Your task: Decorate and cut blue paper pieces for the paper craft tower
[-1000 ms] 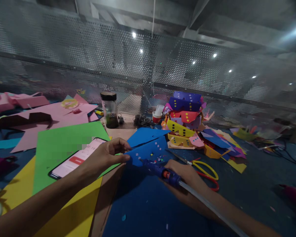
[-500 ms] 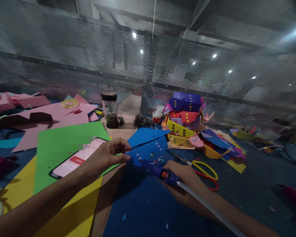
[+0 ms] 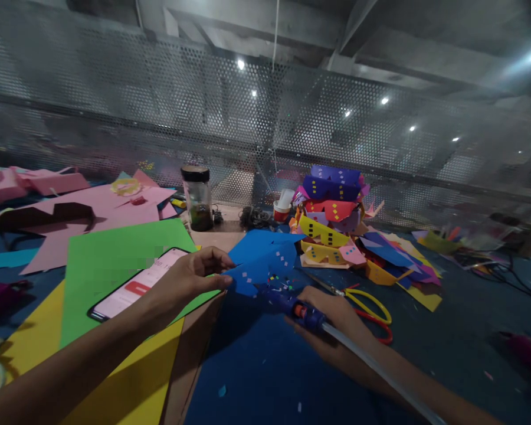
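Observation:
My left hand pinches the left end of a blue paper piece between thumb and fingers. Small pale squares dot the paper, and tiny coloured bits show by its lower right edge. Wrapped around a dark blue glue gun, my right hand holds it with the nozzle pointing left, near the paper's lower edge. A long clear glue stick trails from the gun's back. Whether the nozzle touches the paper, I cannot tell.
Scissors with yellow and red handles lie right of my right hand. Behind them rise stacked paper masks. A phone rests on green paper at left. A lidded jar stands before the perforated metal screen.
The glue gun has shifted slightly right, and the blue paper has tilted in my left hand's pinch. My left hand has barely moved.

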Tool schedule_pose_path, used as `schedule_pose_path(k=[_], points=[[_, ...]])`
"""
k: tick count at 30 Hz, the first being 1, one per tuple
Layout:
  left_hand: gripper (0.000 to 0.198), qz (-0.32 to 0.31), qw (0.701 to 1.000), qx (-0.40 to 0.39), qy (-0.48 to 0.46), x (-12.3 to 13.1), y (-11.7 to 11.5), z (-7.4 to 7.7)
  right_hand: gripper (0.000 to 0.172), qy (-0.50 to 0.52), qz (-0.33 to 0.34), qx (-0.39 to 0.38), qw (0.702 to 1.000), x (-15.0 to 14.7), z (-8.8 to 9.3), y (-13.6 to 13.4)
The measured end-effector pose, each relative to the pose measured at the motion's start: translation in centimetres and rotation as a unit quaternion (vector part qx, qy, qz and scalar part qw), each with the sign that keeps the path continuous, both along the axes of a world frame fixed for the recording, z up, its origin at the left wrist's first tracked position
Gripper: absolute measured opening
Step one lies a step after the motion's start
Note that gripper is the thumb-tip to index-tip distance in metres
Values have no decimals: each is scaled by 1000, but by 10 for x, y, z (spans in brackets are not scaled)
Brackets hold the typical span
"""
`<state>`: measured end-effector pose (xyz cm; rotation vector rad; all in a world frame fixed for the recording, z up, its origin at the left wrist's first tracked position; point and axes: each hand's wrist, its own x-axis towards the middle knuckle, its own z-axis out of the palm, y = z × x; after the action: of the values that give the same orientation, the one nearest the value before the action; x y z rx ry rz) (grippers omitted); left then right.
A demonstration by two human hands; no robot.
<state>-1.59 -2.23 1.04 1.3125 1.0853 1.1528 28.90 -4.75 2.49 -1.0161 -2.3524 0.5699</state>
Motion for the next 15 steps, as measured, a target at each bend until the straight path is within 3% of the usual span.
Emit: schedule_pose_path(k=[15], points=[[33,3,1000,11,-3,2,0,-2,3,18,-11,11,1000,-1,-5,0]])
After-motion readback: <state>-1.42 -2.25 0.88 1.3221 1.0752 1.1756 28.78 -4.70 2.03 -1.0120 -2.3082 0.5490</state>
